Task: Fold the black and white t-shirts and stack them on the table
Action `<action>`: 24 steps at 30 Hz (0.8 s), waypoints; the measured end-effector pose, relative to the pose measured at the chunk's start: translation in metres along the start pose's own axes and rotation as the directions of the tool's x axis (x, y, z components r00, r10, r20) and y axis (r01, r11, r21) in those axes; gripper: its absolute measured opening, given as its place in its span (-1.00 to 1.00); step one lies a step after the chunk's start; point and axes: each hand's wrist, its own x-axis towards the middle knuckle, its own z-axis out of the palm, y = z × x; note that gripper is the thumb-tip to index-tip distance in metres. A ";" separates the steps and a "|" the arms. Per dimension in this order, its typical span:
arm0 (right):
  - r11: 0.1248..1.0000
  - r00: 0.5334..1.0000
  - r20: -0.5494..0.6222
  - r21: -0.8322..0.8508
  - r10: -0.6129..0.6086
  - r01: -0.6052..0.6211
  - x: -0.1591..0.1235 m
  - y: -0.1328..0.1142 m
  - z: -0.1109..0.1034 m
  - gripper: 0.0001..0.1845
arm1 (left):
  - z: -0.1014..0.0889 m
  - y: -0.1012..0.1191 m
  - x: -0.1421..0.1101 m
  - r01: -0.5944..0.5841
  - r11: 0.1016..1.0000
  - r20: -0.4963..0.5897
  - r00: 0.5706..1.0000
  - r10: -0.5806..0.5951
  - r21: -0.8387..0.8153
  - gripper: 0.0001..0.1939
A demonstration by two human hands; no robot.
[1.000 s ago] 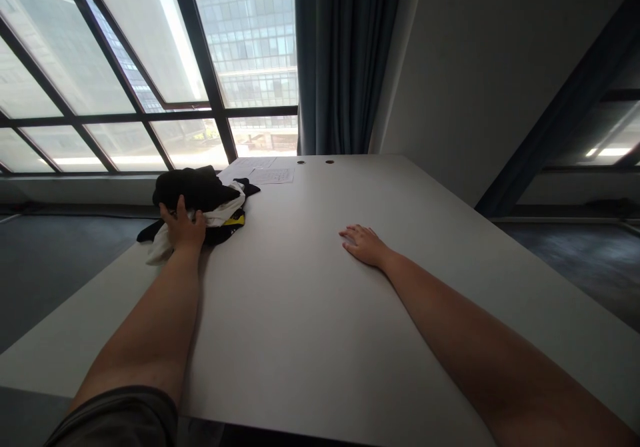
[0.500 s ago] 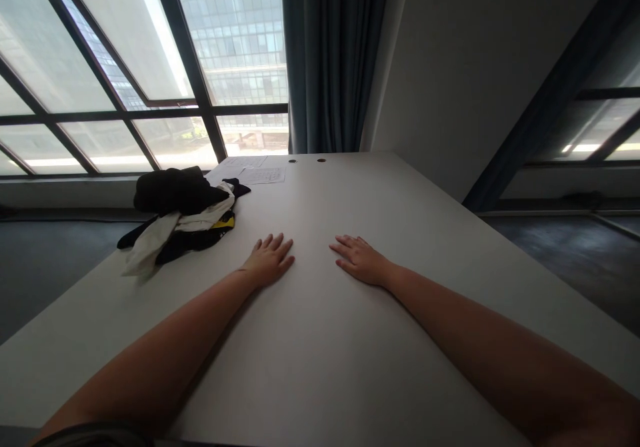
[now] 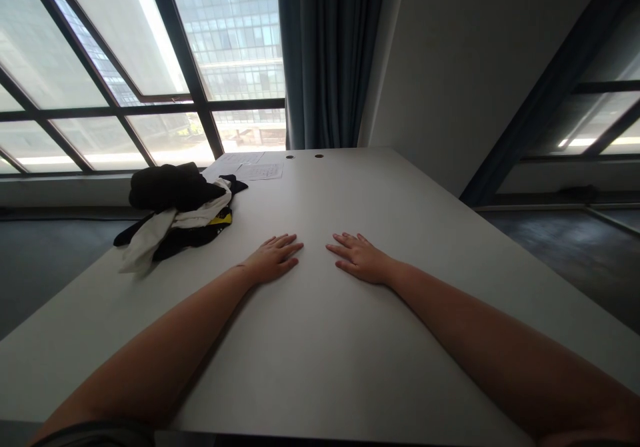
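Note:
My left hand (image 3: 274, 258) lies palm down on the white table (image 3: 320, 340), open, with its fingers stretched out toward the right. Across a small gap, my right hand (image 3: 361, 258) also rests flat on the tabletop, fingers spread and pointing left. Neither hand holds anything. To the left of my left hand, and apart from it, is a heap of crumpled clothes: a black garment (image 3: 167, 187) bunched on top, a white cloth (image 3: 147, 242) hanging out toward me, and a dark piece (image 3: 193, 239) with a yellow patch underneath.
Printed paper sheets (image 3: 259, 170) lie near the table's far left corner, beside two round holes in the tabletop. Behind the table hang dark blue curtains (image 3: 330, 60) between a large window (image 3: 235, 40) and a grey wall (image 3: 480, 67).
My left hand has turned slightly, its fingers swinging rightward and closer to my right hand. My right hand stays about where it was. The view has tilted a little; the clothes lie unmoved.

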 end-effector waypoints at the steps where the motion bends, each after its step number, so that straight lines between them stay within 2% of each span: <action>1: 1.000 1.000 0.005 -0.002 -0.001 0.001 0.000 0.000 0.000 -0.32 | 0.000 0.000 -0.001 -0.001 1.000 -0.003 1.000 0.001 0.002 -0.37; 24: 1.000 1.000 -0.010 0.019 -0.002 0.002 0.001 0.006 0.003 -0.32 | 0.000 0.000 0.000 0.002 1.000 -0.001 1.000 -0.002 -0.001 -0.38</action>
